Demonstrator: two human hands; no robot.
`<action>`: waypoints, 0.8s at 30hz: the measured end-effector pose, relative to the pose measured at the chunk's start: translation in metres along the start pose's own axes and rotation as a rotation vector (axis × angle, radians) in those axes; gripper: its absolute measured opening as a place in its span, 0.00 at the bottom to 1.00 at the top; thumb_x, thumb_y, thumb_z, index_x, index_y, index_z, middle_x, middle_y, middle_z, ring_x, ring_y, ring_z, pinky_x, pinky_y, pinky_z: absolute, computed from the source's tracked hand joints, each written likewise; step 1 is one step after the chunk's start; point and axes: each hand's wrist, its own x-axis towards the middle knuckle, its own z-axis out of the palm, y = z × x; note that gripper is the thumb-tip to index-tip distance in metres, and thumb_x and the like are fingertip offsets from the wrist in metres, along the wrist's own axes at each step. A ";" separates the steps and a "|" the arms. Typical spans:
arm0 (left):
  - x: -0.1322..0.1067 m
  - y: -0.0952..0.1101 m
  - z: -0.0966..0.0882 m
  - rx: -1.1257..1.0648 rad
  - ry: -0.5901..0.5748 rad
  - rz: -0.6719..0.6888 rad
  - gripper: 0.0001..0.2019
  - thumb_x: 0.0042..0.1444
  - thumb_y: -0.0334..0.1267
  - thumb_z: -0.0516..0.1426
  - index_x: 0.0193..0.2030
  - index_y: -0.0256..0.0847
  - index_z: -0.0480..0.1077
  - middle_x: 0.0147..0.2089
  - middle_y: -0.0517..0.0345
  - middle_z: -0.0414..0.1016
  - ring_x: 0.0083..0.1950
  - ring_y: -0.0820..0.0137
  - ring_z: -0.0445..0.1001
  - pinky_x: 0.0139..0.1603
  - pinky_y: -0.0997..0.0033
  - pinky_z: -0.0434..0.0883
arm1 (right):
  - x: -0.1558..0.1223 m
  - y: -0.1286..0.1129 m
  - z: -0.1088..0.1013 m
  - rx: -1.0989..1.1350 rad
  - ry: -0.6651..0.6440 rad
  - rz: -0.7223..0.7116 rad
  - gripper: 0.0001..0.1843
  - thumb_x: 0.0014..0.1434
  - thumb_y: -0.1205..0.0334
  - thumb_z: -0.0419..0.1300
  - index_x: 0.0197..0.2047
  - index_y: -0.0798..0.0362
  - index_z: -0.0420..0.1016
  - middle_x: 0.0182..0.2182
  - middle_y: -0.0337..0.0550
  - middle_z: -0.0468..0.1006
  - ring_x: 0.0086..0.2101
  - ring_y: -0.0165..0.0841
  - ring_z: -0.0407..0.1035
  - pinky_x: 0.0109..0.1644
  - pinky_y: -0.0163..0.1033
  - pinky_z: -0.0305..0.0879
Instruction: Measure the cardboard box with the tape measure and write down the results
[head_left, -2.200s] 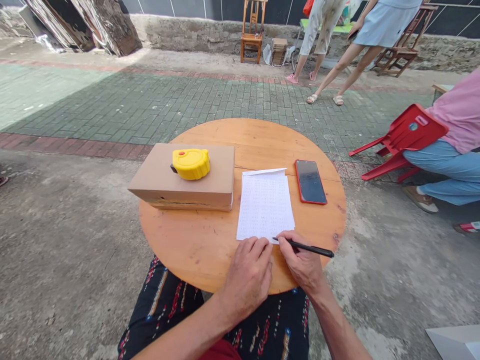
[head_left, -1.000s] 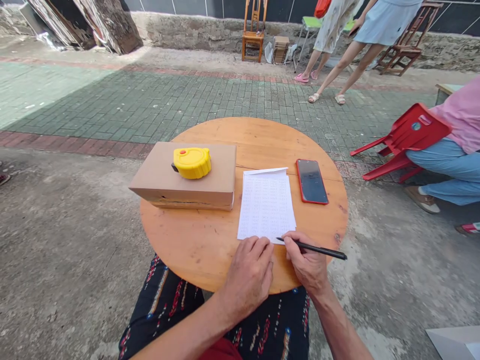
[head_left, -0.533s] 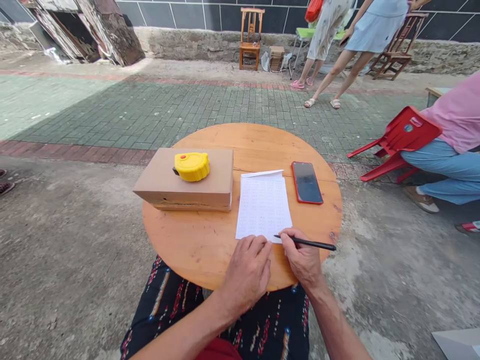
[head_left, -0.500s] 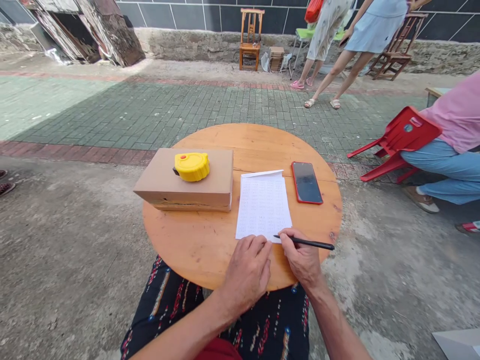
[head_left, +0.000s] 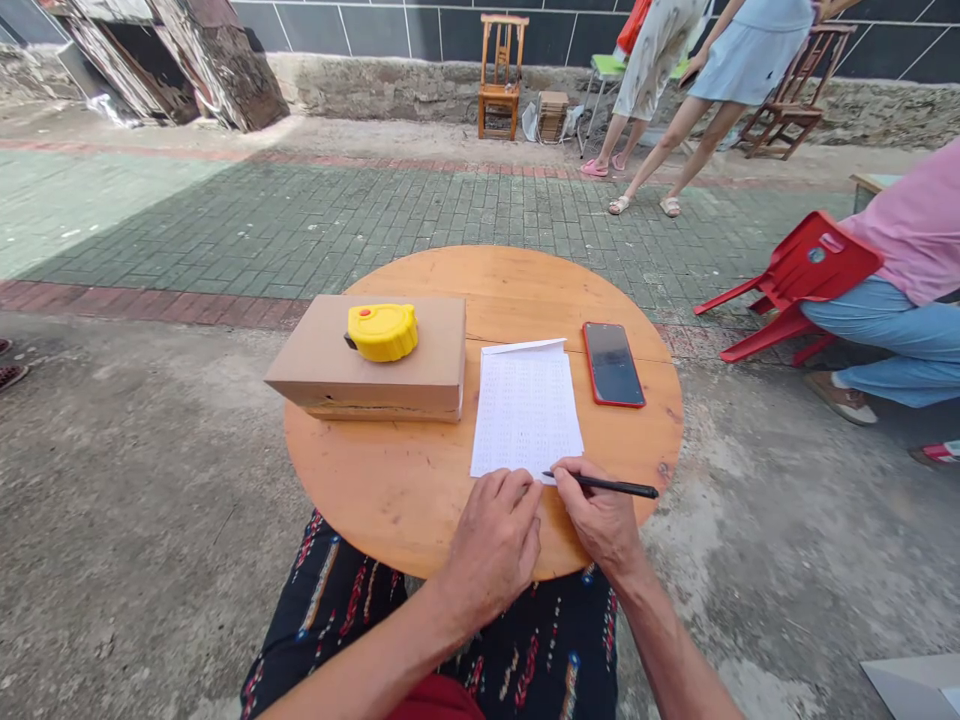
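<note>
A sheet of paper (head_left: 523, 410) covered in rows of small writing lies on the round wooden table (head_left: 390, 465). My right hand (head_left: 600, 515) grips a black pen (head_left: 619, 487), its tip at the sheet's lower right edge. On the bottom edge of the paper rests my left hand (head_left: 499, 535), fingers lying loosely bent and holding nothing. A phone (head_left: 613, 364) in a red case lies right of the sheet. To the left stands a brown cardboard box (head_left: 360, 385) with a yellow tape measure (head_left: 384, 332) on top.
Right of the table, a person in a pink top (head_left: 919, 230) sits beside a tilted red plastic chair (head_left: 817, 255). Two people stand at the back near a wooden chair (head_left: 501, 90) by the wall. My patterned trousers (head_left: 330, 610) are under the table's near edge.
My right hand and the pen have shifted slightly left along the bottom of the paper. The left hand stays on the sheet. The box, tape measure and phone keep their places.
</note>
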 end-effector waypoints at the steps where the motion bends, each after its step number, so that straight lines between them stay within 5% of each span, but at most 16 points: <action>1: 0.000 0.000 0.000 -0.003 -0.002 -0.003 0.15 0.62 0.29 0.48 0.55 0.38 0.64 0.51 0.51 0.67 0.52 0.60 0.62 0.55 0.56 0.64 | 0.000 0.000 0.000 -0.005 -0.001 -0.001 0.09 0.61 0.63 0.55 0.31 0.53 0.74 0.27 0.39 0.76 0.29 0.31 0.70 0.36 0.34 0.65; 24: 0.000 0.001 -0.002 -0.009 0.007 -0.005 0.16 0.62 0.28 0.48 0.56 0.40 0.63 0.51 0.50 0.67 0.52 0.60 0.63 0.54 0.55 0.65 | 0.000 -0.002 -0.001 -0.057 -0.018 0.011 0.11 0.61 0.61 0.54 0.29 0.52 0.73 0.25 0.40 0.76 0.27 0.32 0.69 0.33 0.36 0.65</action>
